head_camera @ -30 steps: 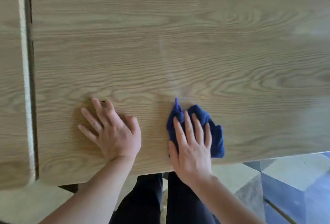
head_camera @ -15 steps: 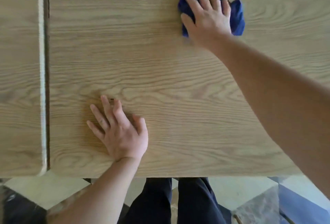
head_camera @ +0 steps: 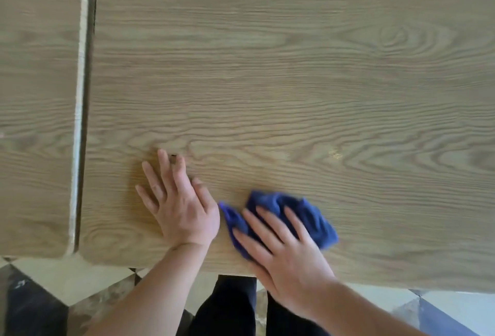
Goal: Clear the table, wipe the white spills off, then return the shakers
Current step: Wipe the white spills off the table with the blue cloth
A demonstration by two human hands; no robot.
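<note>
My right hand [head_camera: 284,252] presses flat, fingers straight and spread, on a crumpled blue cloth [head_camera: 308,215] near the front edge of the wooden table [head_camera: 294,81]. My left hand [head_camera: 179,207] lies flat on the tabletop just left of the cloth, fingers straight and spread, holding nothing. A small pale mark [head_camera: 336,154] shows on the wood to the right, beyond the cloth. No shakers are in view.
A second wooden table [head_camera: 34,94] stands to the left, parted from the first by a narrow dark gap [head_camera: 87,107]. Below the front edge are my dark trousers [head_camera: 227,309] and a tiled floor [head_camera: 455,306].
My right hand has pulled the blue cloth from the far part of the table back to the front edge, close beside my left hand. The left hand has stayed in place.
</note>
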